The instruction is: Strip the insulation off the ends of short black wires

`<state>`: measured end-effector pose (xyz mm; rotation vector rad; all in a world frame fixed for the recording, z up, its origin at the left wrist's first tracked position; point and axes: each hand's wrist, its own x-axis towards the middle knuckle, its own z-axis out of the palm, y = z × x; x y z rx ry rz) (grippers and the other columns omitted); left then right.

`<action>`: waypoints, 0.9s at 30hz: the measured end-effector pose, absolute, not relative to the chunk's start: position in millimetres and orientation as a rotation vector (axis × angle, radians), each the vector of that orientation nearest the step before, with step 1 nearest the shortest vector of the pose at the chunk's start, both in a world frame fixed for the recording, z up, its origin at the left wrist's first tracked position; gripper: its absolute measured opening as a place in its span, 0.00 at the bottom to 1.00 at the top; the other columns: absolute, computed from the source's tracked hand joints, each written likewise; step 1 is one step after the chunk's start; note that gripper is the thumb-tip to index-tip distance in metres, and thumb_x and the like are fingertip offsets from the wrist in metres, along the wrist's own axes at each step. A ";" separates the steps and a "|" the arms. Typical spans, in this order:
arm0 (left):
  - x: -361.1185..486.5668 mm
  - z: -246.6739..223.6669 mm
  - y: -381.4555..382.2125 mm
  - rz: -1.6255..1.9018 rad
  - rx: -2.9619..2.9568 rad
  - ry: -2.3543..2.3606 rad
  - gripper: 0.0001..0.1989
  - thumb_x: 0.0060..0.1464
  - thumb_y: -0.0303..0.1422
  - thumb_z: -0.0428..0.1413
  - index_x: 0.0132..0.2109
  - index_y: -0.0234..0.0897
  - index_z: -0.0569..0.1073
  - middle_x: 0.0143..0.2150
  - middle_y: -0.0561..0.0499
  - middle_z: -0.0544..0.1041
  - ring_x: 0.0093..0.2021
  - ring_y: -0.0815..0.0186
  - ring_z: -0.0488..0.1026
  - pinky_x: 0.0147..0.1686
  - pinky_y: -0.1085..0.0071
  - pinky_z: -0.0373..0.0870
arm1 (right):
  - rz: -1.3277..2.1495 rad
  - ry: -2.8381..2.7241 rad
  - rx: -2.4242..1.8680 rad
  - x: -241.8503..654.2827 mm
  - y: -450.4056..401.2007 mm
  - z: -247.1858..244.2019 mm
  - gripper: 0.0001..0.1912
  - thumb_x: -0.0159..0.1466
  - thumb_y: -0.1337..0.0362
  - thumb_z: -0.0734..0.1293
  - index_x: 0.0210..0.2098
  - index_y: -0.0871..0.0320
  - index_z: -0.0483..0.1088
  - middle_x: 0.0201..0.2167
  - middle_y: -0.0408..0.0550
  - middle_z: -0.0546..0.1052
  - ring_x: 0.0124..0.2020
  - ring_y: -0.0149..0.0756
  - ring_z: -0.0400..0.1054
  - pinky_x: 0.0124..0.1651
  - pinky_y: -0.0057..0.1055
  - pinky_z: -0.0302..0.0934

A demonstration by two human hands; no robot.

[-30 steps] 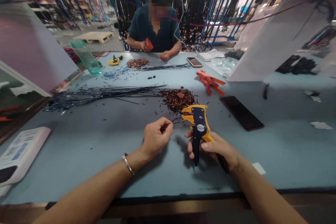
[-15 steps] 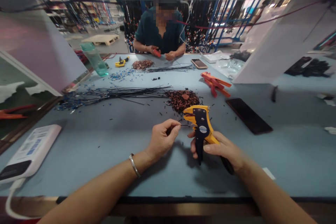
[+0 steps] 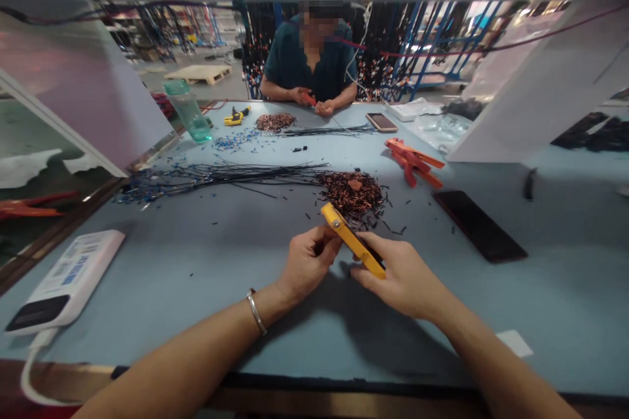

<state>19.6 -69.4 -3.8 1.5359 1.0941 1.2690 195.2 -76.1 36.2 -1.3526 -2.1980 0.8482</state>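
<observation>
The yellow hand tool (image 3: pixel 351 240) is turned narrow edge up, slanting over the blue tabletop (image 3: pixel 230 249) just on the near side of the dark, coppery pile of clippings (image 3: pixel 351 193). The right hand (image 3: pixel 405 275) has its fingers and thumb closed around the tool's lower part. The left hand (image 3: pixel 305 266), beside the tool's head, has thumb and forefinger pinched together; what lies between them cannot be made out. Both forearms reach in from the near edge.
</observation>
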 end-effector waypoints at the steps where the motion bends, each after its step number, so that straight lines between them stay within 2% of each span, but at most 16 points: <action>1: 18.8 -3.9 -68.9 1.269 1.518 1.079 0.17 0.56 0.44 0.55 0.31 0.33 0.73 0.21 0.55 0.67 0.21 0.73 0.61 0.21 0.77 0.61 | 0.701 -2.219 -1.348 193.9 -76.7 30.8 0.20 0.55 0.62 0.64 0.47 0.60 0.69 0.38 0.55 0.79 0.36 0.49 0.72 0.39 0.40 0.63; 4: 16.7 -2.8 -68.0 1.258 1.506 1.065 0.18 0.53 0.44 0.58 0.26 0.33 0.72 0.20 0.54 0.70 0.21 0.72 0.64 0.23 0.77 0.65 | 0.279 -2.257 -1.300 196.2 -78.4 13.2 0.25 0.54 0.65 0.64 0.52 0.62 0.67 0.43 0.59 0.78 0.39 0.52 0.71 0.42 0.44 0.62; 7: 16.4 -0.9 -68.0 1.219 1.517 1.036 0.14 0.51 0.41 0.60 0.29 0.32 0.75 0.27 0.49 0.78 0.27 0.68 0.73 0.32 0.72 0.73 | 0.038 -2.257 -1.214 203.2 -80.2 2.9 0.26 0.54 0.67 0.64 0.53 0.64 0.66 0.43 0.61 0.77 0.40 0.52 0.71 0.44 0.46 0.62; 10: 17.6 0.4 -68.7 1.183 1.536 0.965 0.11 0.51 0.38 0.60 0.32 0.32 0.78 0.32 0.47 0.82 0.32 0.65 0.77 0.37 0.69 0.75 | -0.028 -2.243 -1.159 208.2 -81.5 1.2 0.28 0.54 0.69 0.63 0.54 0.66 0.65 0.43 0.62 0.76 0.41 0.51 0.71 0.44 0.47 0.61; 19: 19.3 4.5 -70.2 1.123 1.494 0.929 0.17 0.48 0.45 0.62 0.28 0.32 0.78 0.28 0.47 0.81 0.29 0.65 0.77 0.34 0.72 0.76 | -0.064 -2.250 -1.064 209.4 -81.3 2.1 0.24 0.57 0.68 0.64 0.53 0.67 0.66 0.40 0.61 0.76 0.39 0.49 0.69 0.42 0.45 0.64; 27: 19.0 5.2 -69.3 1.052 1.516 0.942 0.16 0.50 0.44 0.61 0.27 0.33 0.77 0.27 0.49 0.80 0.28 0.65 0.75 0.34 0.71 0.74 | -0.212 -2.307 -1.063 210.6 -82.4 -0.6 0.17 0.56 0.69 0.61 0.44 0.68 0.70 0.32 0.57 0.79 0.29 0.44 0.71 0.32 0.37 0.63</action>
